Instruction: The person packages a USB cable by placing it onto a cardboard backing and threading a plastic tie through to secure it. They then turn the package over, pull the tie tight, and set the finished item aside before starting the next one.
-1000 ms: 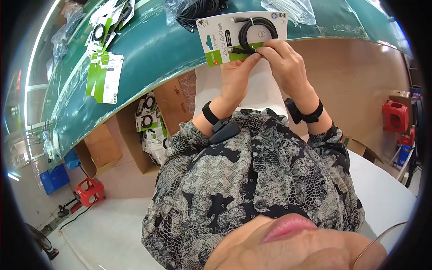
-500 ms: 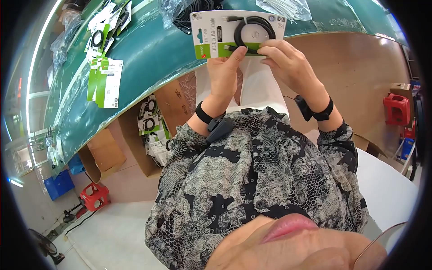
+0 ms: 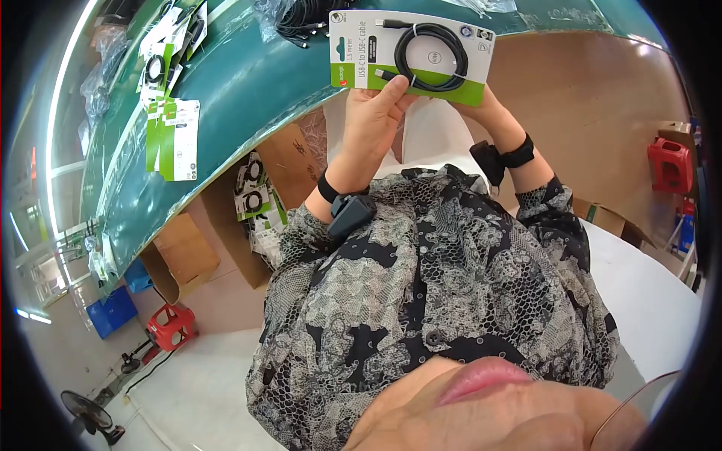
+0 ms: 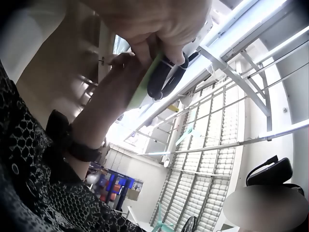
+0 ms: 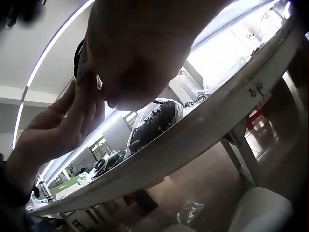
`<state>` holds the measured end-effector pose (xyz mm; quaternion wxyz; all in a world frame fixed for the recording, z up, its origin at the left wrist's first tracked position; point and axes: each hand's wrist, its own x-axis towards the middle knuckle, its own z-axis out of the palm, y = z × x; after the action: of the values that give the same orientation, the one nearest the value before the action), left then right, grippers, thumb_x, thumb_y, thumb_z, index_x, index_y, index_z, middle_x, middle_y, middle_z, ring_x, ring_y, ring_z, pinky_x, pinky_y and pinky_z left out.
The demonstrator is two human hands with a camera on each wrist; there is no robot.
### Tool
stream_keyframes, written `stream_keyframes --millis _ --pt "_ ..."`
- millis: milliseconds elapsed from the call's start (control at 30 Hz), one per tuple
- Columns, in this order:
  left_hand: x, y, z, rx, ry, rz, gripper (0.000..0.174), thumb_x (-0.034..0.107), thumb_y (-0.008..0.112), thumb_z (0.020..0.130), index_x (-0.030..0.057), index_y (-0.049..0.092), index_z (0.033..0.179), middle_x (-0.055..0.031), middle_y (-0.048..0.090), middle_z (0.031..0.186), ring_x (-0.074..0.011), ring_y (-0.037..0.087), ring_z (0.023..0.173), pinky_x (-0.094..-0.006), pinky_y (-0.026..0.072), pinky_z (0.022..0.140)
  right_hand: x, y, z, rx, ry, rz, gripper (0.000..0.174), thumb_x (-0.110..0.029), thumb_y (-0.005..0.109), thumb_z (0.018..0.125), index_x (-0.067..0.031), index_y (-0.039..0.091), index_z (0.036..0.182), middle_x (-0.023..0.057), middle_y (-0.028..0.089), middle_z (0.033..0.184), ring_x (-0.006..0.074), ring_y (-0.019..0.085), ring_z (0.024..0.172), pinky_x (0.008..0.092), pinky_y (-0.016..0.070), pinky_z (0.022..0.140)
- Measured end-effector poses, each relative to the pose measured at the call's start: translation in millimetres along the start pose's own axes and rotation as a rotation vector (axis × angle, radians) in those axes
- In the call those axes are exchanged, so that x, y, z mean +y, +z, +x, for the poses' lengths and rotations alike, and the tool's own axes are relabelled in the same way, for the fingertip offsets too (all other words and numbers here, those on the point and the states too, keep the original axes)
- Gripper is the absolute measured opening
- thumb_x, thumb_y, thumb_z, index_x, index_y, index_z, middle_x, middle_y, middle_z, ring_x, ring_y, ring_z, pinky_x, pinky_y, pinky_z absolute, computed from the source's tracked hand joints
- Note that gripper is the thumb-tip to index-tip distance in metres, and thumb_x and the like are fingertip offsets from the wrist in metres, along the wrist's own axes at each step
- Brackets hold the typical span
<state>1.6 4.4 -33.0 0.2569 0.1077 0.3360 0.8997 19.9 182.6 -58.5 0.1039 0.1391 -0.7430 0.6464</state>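
A black coiled USB-C cable (image 3: 401, 59) is fixed by ties to a white and green printed card (image 3: 385, 45), which is held up over the table's near edge in the head view. My left hand (image 3: 370, 124) pinches the card's lower edge, thumb in front beside the lower plug and fingers behind. My right hand (image 3: 480, 107) is behind the card's lower right part, its fingers hidden there. In the left wrist view the cable (image 4: 158, 79) shows edge-on beneath my left hand (image 4: 154, 21).
Flat cards (image 3: 186, 143) and a pile of carded cables (image 3: 156, 69) lie on the green table (image 3: 248, 75) to the left. Loose black cables (image 3: 304, 24) are behind the held card. Below stands a cardboard box (image 3: 233, 225) with carded cables; a red stool (image 3: 669, 165) is far right.
My right fingers were at the coil's lower tie, then came away to the card's lower right, and are now behind it. The left thumb stays on the front, and the card faces the camera more squarely.
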Motion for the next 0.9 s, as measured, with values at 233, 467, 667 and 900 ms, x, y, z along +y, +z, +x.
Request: stream_keyframes --millis 233,467,667,900 --pt "3.8 4.0 -0.5 0.024 0.007 -0.011 0.025 0.014 0.049 0.095 -0.0001 0.05 0.116 -0.0102 0.06 0.111 -0.0221 0.061 0.098 -0.0408 0.0512 0.089 3.7 3.7 4.2 0.04 0.071 0.528 0.04 -0.004 0.063 0.083 -0.0008 0.05 0.121 0.0113 0.057 0.117 0.0175 0.056 0.105 0.0302 0.0499 0.086" --pt "5.6 3.5 0.2 0.109 -0.123 0.013 0.038 0.029 0.037 0.099 -0.0013 0.045 0.119 -0.0108 0.056 0.115 -0.0219 0.059 0.103 -0.0408 0.0493 0.092 22.2 2.3 14.2 -0.15 0.321 1.091 0.039 -0.003 0.058 0.086 -0.0011 0.048 0.124 0.0127 0.056 0.121 0.0197 0.057 0.104 0.0286 0.0493 0.085" --pt "30.4 -23.2 19.6 0.092 0.023 0.14 0.037 0.029 0.038 0.099 -0.0017 0.046 0.118 -0.0109 0.057 0.113 -0.0217 0.061 0.099 -0.0397 0.0519 0.088 45.2 -24.8 10.8 0.154 -0.16 -0.399 0.025 -0.003 0.056 0.085 -0.0017 0.058 0.11 0.0112 0.063 0.105 0.018 0.06 0.095 0.0308 0.049 0.077" --pt "30.4 -27.9 31.7 0.059 0.062 0.341 0.035 0.028 0.038 0.099 -0.0014 0.046 0.117 -0.0102 0.058 0.111 -0.0217 0.063 0.095 -0.0374 0.0552 0.081 -52.0 -18.8 34.3 0.255 -0.302 -0.931 0.024 -0.011 0.064 0.081 -0.0031 0.058 0.102 0.0088 0.059 0.086 0.0246 0.058 0.084 0.034 0.0449 0.076"
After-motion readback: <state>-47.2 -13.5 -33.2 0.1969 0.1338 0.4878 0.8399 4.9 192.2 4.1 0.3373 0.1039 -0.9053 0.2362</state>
